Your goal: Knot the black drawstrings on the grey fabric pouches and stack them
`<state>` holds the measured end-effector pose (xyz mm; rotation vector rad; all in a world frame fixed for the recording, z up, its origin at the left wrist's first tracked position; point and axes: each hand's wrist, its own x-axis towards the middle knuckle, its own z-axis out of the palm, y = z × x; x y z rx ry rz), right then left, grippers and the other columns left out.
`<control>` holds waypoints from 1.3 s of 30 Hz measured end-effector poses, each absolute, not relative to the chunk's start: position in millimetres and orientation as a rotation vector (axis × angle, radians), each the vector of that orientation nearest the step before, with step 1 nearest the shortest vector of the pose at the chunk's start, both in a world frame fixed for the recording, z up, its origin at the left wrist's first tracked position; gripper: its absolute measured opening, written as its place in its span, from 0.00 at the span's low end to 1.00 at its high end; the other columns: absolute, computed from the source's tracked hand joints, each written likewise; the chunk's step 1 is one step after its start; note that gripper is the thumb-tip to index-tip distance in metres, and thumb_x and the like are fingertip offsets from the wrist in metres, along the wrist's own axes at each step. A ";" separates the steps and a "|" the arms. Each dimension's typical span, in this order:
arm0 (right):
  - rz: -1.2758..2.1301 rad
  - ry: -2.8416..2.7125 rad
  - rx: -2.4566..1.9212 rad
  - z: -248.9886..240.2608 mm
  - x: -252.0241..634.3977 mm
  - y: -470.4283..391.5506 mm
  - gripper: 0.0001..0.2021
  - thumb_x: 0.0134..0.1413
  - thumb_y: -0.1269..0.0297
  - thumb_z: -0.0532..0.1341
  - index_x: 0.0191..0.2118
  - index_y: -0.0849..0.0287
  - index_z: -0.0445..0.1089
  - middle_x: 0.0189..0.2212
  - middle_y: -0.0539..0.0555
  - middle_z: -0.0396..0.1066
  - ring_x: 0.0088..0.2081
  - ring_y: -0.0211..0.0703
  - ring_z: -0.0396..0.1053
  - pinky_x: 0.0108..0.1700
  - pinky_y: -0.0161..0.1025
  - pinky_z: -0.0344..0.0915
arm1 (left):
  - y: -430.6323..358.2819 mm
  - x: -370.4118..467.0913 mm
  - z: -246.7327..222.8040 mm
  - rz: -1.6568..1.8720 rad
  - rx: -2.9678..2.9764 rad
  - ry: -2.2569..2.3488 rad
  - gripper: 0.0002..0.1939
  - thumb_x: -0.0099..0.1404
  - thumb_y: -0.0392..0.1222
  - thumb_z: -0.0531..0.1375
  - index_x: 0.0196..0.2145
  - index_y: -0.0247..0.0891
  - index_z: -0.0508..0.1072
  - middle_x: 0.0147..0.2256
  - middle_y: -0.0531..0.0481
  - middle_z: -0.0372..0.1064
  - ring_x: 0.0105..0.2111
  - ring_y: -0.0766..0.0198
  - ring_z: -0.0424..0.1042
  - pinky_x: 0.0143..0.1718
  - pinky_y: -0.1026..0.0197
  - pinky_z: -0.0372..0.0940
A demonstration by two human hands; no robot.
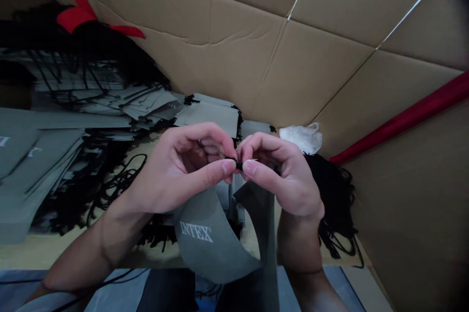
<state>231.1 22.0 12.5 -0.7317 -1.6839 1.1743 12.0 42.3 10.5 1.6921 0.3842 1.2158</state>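
My left hand (198, 160) and my right hand (278, 165) meet in front of me, thumbs and forefingers pinched on a short black cord (239, 166). Only a small dark piece of the cord shows between the fingertips. Below them hangs a curved grey sheet (216, 243) printed "INTEX", its lower part over my lap. A darker strip of the sheet rises towards my right hand. How the sheet joins the cord is hidden behind my fingers.
Stacks of grey sheets (47, 146) with black cords lie left; another stack (210, 114) stands behind my hands. A black cord bundle (333, 204) and a clear plastic bag (302, 137) are right. Cardboard walls (227, 24) surround the table; a red strip (403, 116) crosses the right side.
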 end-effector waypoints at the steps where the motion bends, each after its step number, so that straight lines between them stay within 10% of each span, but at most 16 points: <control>1: 1.169 -1.690 -0.742 12.4 231.5 21.7 0.14 0.63 0.56 0.77 0.39 0.56 0.75 0.33 0.50 0.75 0.30 0.37 0.69 0.29 0.34 0.67 | 42.1 11.7 10.7 1.205 1.680 0.382 0.06 0.70 0.38 0.75 0.40 0.39 0.83 0.30 0.51 0.80 0.27 0.65 0.81 0.27 0.69 0.75; 17: 0.800 -1.655 -0.751 16.8 226.4 12.0 0.10 0.58 0.67 0.81 0.41 0.53 0.82 0.34 0.47 0.84 0.31 0.37 0.81 0.30 0.31 0.77 | 44.4 12.1 7.6 1.264 1.751 0.395 0.09 0.70 0.42 0.78 0.44 0.40 0.84 0.33 0.51 0.82 0.30 0.64 0.82 0.31 0.68 0.78; 39: 1.363 -1.529 -0.547 9.3 236.2 25.4 0.12 0.62 0.73 0.77 0.49 0.57 0.83 0.40 0.50 0.82 0.37 0.35 0.79 0.40 0.31 0.75 | 47.9 8.8 3.6 1.102 1.525 0.295 0.03 0.75 0.35 0.71 0.44 0.38 0.82 0.33 0.53 0.81 0.32 0.70 0.80 0.35 0.73 0.75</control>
